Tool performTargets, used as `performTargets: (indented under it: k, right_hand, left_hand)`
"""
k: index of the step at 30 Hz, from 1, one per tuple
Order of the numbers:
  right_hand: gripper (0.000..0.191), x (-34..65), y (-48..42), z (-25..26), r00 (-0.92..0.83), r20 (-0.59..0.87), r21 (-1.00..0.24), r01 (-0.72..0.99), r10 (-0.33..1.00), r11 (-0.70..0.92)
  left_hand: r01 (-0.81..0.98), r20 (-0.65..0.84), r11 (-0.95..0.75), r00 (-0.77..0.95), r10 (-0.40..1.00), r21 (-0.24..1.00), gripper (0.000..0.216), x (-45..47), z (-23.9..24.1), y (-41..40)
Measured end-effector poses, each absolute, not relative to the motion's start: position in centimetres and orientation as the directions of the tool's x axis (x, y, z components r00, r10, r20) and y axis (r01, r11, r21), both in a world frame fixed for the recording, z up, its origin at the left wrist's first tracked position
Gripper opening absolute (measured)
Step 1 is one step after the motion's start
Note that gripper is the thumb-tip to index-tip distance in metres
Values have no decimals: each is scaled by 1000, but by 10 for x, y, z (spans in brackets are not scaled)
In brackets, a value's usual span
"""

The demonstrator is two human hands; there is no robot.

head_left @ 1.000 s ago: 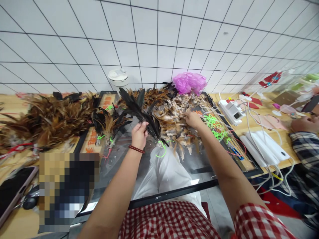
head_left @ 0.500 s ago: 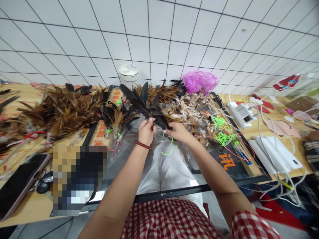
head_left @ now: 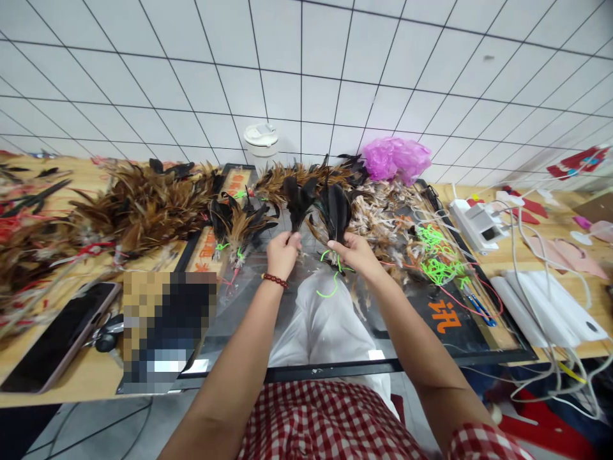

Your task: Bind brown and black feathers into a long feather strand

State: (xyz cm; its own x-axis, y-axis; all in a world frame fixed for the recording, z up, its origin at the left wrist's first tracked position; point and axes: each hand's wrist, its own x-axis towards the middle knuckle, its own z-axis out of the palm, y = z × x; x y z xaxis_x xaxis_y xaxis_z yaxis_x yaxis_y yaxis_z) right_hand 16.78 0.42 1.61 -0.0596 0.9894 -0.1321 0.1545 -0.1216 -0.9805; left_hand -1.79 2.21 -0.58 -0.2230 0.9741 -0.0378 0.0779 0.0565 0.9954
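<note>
The left hand [head_left: 282, 255] pinches dark feathers [head_left: 299, 203], the right hand [head_left: 357, 254] a black feather bundle [head_left: 335, 211], side by side above the tabletop [head_left: 387, 338]. Pale feathers [head_left: 380, 220] crowd behind (green cords [head_left: 438, 259] tangle nearby); tied bundles [head_left: 240, 225] lie left.

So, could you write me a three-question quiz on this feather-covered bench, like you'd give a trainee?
1. Fill in: the dark red beaded bracelet is on the ____ wrist.
2. True or false: the person's bare right hand is empty.
3. Which lies to the right of that hand?
a) white container with a round lid
b) tangled bright green cord
c) black-screened phone

Key:
1. Left; the bare left hand also pinches a small bunch of black feathers.
2. False; it grips a bundle of broad, glossy black feathers.
3. b
</note>
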Motion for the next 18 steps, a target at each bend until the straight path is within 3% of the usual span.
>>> performTargets:
  k: [2, 4, 6, 9, 12, 15, 18]
  right_hand:
    - [42, 174, 6, 10, 7, -126, -974, 190, 992, -125]
    - [43, 181, 7, 9, 68, -133, -976, 167, 989, -143]
    - [46, 183, 3, 14, 43, -156, -985, 61, 987, -159]
    - [49, 175, -13, 24, -252, -231, -957, -117, 940, -266]
    - [47, 159, -28, 23, -467, -362, -904, -33, 806, -425]
    - [43, 155, -27, 15, -378, -401, -901, -3, 834, -434]
    - [44, 175, -12, 15, -235, -324, -931, -90, 916, -353]
  left_hand:
    - [391, 81, 53, -319, 944, 919, 19, -34, -2, 20]
    - [592, 166, 113, -395, 903, 798, 19, -46, 2, 19]
    - [654, 201, 153, -434, 878, 741, 20, -54, 6, 17]
    - [712, 210, 177, -420, 883, 679, 23, -58, 12, 12]
    - [809, 189, 181, -337, 922, 559, 23, -59, 17, 1]
    - [854, 170, 176, -292, 941, 491, 23, -62, 19, -12]
    - [836, 206, 162, -309, 928, 524, 27, -65, 19, -23]
